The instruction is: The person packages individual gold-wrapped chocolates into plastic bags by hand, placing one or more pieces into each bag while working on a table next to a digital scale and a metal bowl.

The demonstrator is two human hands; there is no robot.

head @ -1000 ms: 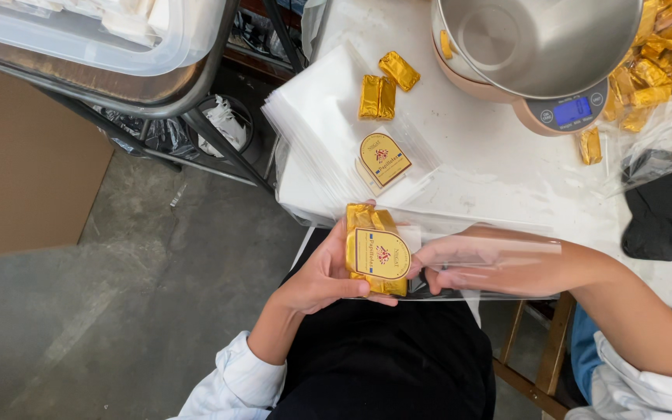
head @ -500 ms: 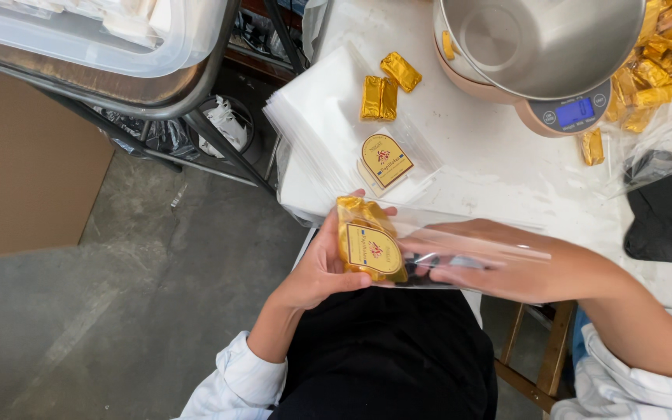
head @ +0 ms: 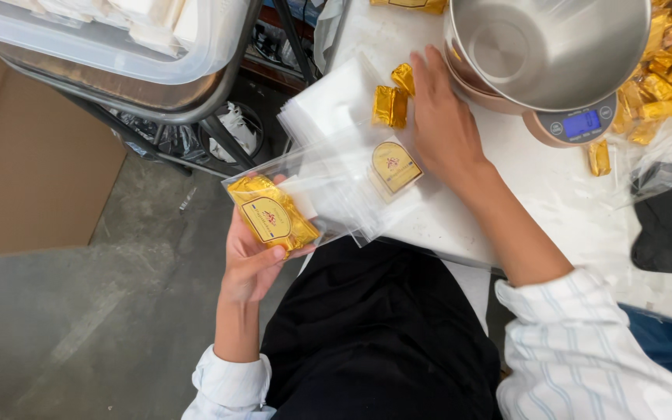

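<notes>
At centre left, the left hand [head: 250, 257] grips a clear bag [head: 289, 202] of gold sweets. The right hand [head: 441, 117] lies open on the counter [head: 523, 187], touching loose sweets [head: 393, 97] at upper centre.

Your right hand [head: 443, 117] wedged between steel bowl [head: 550, 47] on scale [head: 577, 124] at right and gold sweets [head: 392, 99] on bag stack [head: 336, 117] at left. Bare white table [head: 523, 187] near scale: open passage. Far right blocked by heap of gold sweets [head: 663, 70]. Left, off table edge, metal rack [head: 196, 109] crowds your left hand [head: 250, 257].
</notes>
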